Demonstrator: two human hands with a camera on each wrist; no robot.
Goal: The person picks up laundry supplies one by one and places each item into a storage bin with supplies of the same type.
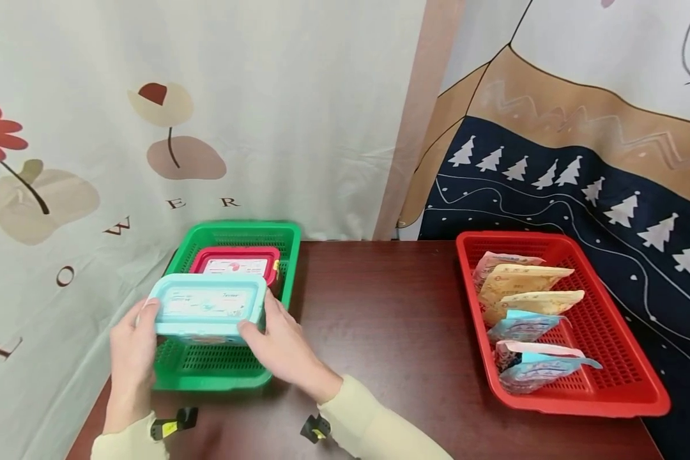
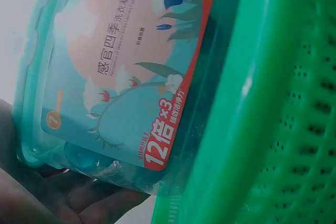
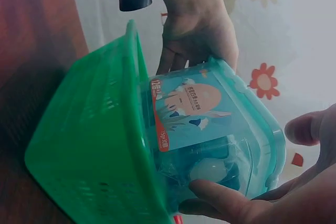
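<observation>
A light-blue lidded box of laundry capsules is held between both hands over the green basket. My left hand grips its left end, thumb on the lid's edge. On the opposite end, my right hand has its thumb at the lid's front corner and fingers along the side. A printed label covers the front of the laundry capsule box in the left wrist view. Through its clear wall, the right wrist view shows a blue and white capsule. Behind it, a similar box with a red lid sits in the green basket.
At the right of the dark wooden table stands a red basket. Several pouches, including a yellow pouch and a blue pouch, stand along its left side. A printed curtain hangs behind the table.
</observation>
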